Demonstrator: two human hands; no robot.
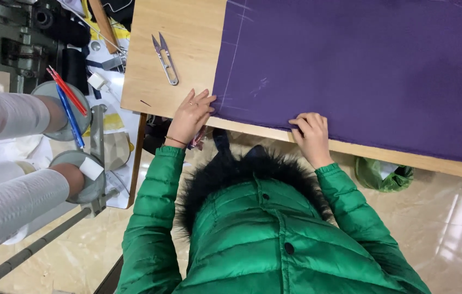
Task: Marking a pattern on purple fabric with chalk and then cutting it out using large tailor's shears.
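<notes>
A large purple cloth (361,71) with faint chalk lines lies flat on a light wooden table (187,60). My left hand (192,114) rests at the table's near edge, its fingertips touching the cloth's near left corner. My right hand (312,133) presses flat on the cloth's near edge, fingers slightly curled over it. Both arms wear green puffer sleeves, and the jacket (263,234) has a dark fur collar. Neither hand grips anything that I can see.
Small metal thread snips (164,59) lie on the bare wood left of the cloth. White thread cones (8,201) on a stand, red and blue pens (69,98) and a sewing machine stand at the left. A green bag (383,174) lies on the tiled floor.
</notes>
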